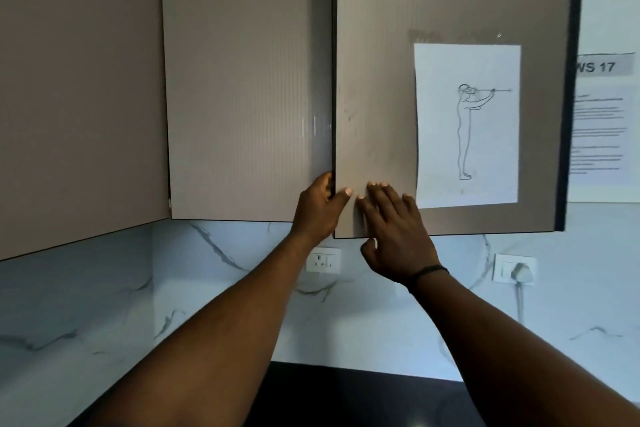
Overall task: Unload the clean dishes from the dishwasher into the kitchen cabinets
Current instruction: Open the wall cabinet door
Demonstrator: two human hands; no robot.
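Two taupe upper cabinet doors hang side by side above the counter. My left hand (320,210) grips the lower left edge of the right cabinet door (377,97), fingers hooked behind it and thumb on its front. My right hand (394,232) lies flat on the front of that same door near its bottom corner, fingers spread, holding nothing. That door stands slightly out from the left cabinet door (242,80), which is closed. No dishes or dishwasher are in view.
A sheet with a line drawing of a standing figure (467,125) is taped to the right door. More papers (602,128) hang on the wall at right. The marble backsplash carries a socket (322,261) and a plugged socket (514,270). A dark counter (346,395) lies below.
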